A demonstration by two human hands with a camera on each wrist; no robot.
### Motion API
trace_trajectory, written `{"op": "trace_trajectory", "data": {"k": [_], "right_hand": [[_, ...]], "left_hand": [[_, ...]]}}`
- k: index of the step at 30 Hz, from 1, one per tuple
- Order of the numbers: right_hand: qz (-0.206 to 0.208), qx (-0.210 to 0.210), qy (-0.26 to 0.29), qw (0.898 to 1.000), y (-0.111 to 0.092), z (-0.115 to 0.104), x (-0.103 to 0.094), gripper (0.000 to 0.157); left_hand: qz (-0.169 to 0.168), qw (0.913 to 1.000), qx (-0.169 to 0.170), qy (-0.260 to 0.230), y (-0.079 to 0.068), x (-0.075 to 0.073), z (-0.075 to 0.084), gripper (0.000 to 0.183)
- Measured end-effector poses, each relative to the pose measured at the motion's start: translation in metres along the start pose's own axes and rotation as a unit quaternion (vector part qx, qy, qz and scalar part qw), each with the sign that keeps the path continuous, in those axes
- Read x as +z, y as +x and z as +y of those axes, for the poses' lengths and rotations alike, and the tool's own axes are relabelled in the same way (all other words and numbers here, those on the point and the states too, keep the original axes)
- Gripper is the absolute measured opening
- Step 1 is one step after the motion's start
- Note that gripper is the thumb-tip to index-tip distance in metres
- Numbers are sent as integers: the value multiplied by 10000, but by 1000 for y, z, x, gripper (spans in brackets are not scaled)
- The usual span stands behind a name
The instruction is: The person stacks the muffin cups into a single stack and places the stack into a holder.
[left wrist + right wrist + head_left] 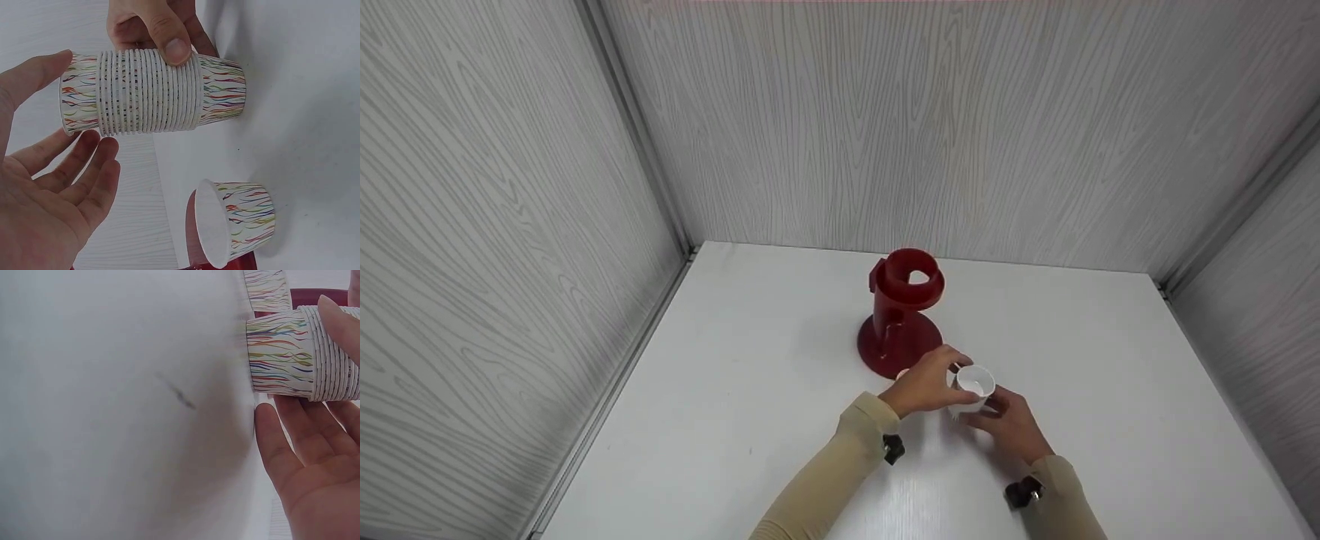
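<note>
A stack of white paper cups (149, 93) with colourful wavy stripes stands upright between the hands. My left hand (926, 386) pinches the top cup (80, 93) between thumb and fingers; more of that cup's wall shows than of those below it. Lower down, my right hand (1012, 427) grips the stack, its thumb across the rims. A single paper cup (250, 214) stands on the table beside the stack, mostly hidden by my left hand in the head view.
Just beyond my left hand is a red plastic stand (915, 341) with a round base and a ring-shaped top. A white table (720, 375) lies under everything, with grey wood-grain panels (840, 127) at the back and sides.
</note>
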State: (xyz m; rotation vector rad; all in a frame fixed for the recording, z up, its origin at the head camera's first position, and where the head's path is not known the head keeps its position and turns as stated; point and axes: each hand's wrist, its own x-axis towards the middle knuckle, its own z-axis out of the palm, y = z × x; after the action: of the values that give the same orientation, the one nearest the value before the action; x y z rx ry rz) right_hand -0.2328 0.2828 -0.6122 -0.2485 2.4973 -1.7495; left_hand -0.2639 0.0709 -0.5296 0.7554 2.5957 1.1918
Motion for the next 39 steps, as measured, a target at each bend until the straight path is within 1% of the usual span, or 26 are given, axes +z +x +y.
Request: {"op": "trace_trajectory", "data": {"k": [4, 9, 14, 18, 21, 25, 29, 35, 39], "right_hand": [[-59, -8, 45, 10000, 0, 1, -1, 62], [-35, 80, -73, 9999, 0, 2, -1, 65], [18, 133, -187, 9997, 0, 2, -1, 66], [24, 155, -166, 9997, 0, 2, -1, 66], [24, 102, -185, 9998, 0, 3, 0, 67], [28, 22, -244, 9997, 0, 3, 0, 66], [49, 52, -192, 9998, 0, 2, 0, 66], [11, 104, -113, 9999, 0, 1, 0, 67], [-44, 114, 15, 9999, -1, 0, 0, 67]], "left_hand": [[-34, 9999, -84, 65, 0, 2, -1, 56], [-52, 9999, -116, 87, -1, 2, -2, 56], [-41, 9999, -61, 96, -1, 4, -5, 55], [-69, 10000, -24, 57, -1, 5, -7, 55], [-91, 9999, -33, 37, 0, 6, -8, 55], [-93, 9998, -149, 57, 0, 7, -8, 55], [-97, 9997, -237, 58, 1, 7, -9, 56], [-206, 9996, -192, 60, -1, 4, -11, 58], [-206, 9997, -130, 79, -5, -4, -17, 61]]}}
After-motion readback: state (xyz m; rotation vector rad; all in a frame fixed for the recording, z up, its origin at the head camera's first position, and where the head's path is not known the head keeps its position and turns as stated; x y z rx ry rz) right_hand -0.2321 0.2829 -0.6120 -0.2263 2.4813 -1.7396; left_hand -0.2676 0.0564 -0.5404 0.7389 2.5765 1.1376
